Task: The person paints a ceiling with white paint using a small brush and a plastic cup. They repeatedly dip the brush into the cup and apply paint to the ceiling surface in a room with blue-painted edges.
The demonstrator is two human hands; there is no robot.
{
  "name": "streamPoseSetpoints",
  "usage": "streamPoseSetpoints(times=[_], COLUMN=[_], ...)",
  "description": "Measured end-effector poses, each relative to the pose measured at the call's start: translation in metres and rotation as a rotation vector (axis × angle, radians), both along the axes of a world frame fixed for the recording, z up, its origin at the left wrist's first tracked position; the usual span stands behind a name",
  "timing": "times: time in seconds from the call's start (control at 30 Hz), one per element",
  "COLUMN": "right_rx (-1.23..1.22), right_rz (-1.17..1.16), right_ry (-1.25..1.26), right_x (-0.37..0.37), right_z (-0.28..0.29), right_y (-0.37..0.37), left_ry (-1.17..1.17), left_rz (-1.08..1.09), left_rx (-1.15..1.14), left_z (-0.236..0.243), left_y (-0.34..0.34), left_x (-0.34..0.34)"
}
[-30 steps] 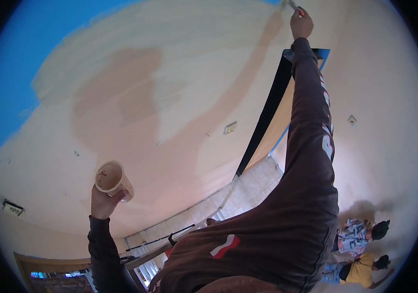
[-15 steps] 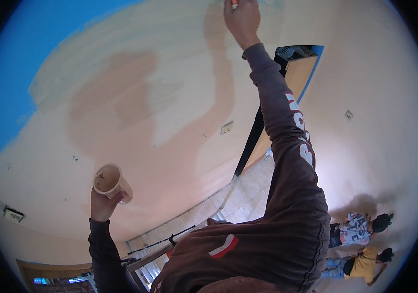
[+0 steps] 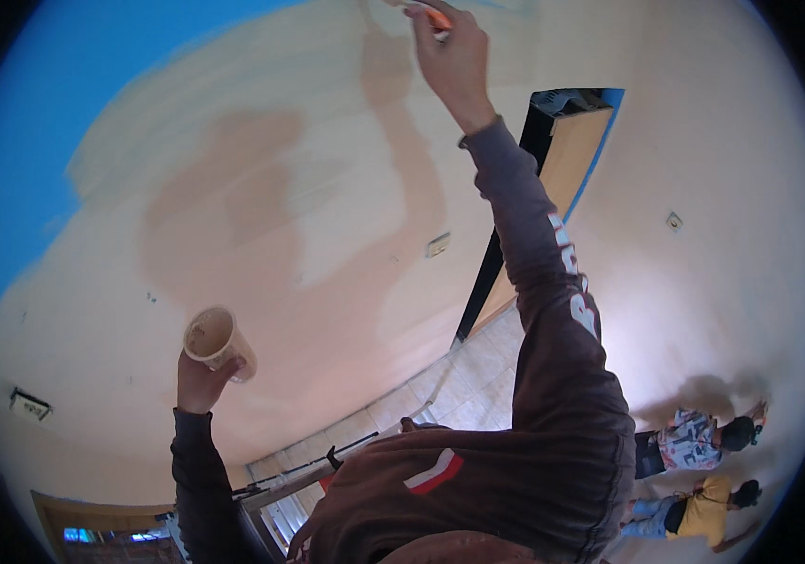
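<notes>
1. Cream-painted wall (image 3: 261, 235) fills most of the view, with a patch of blue left along its upper left edge and darker, wet-looking streaks through the middle.
2. Right hand (image 3: 454, 61) is raised high, its fingers closed round the orange handle of a paintbrush (image 3: 430, 14); the brush tip meets the wall just above the hand, at the top edge of the view.
3. Left hand (image 3: 197, 381) is held lower and well apart from the right one, gripping a small paper cup (image 3: 216, 340) from below; the cup's open mouth tilts toward the wall.
4. Both arms wear a dark maroon sleeve (image 3: 553, 310) with white marks on it.
5. Beyond the right arm stands a doorway (image 3: 553, 188) with a black frame and a wooden door, and a tiled floor (image 3: 463, 376) runs under the elbow.
6. Far to the right of the right arm, 2 other people (image 3: 694, 470) crouch close to the wall.
</notes>
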State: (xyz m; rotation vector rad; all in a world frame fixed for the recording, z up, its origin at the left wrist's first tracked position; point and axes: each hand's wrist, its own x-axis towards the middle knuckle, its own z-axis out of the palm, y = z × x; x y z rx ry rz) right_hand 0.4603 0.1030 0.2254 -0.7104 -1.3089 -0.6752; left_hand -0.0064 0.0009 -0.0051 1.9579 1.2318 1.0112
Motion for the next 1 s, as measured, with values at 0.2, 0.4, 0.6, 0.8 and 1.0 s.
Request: streamPoseSetpoints(times=[0.2,0.4,0.6,0.8,1.0], right_rx=[-0.370,-0.460,-0.418,-0.140,-0.029], right_rz=[0.637,0.990,1.040,0.948,0.724], right_ry=[0.542,0.682,0.638,0.731,0.881], right_x=[-0.007,-0.020,0.005,0.078,0.132], right_z=[-0.071,-0.089,-0.061,-0.032,-0.029], right_y=[-0.068,-0.061,-0.021,0.026,0.030], left_ry=[-0.056,-0.016,-0.019,0.022,-0.023], left_rz=[-0.010,0.027,0.005,0.008,0.019], left_rx=[-0.040,-0.049,-0.075,-0.057,-0.055], left_z=[-0.001,0.011,0.013,0.011,0.014], left_y=[0.001,-0.005,-0.004,0.000,-0.004], left_x=[0.006,0.013,0.012,0.009,0.015])
